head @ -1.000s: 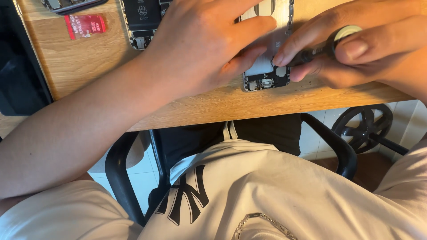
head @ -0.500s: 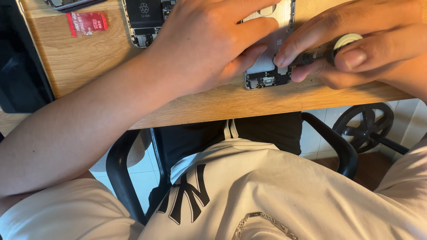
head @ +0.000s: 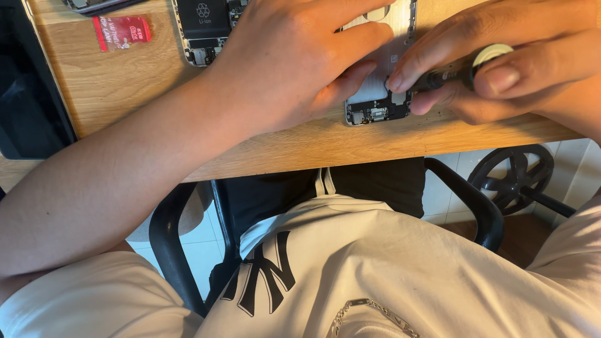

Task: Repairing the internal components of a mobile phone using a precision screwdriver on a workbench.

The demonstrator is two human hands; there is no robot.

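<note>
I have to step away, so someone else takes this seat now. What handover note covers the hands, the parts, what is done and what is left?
Left hand: pressed flat on the opened phone, holding it at the wooden desk's near edge.
Right hand: pinching a small screwdriver, tip down near the phone's lower boards.
Nearby: a second opened phone with its black battery showing, a red packet, a dark screen panel at the left.
Done: the phone's back is open, insides exposed.
Left: the screw work at the bottom end looks unfinished; the tip is hidden by fingers.
</note>
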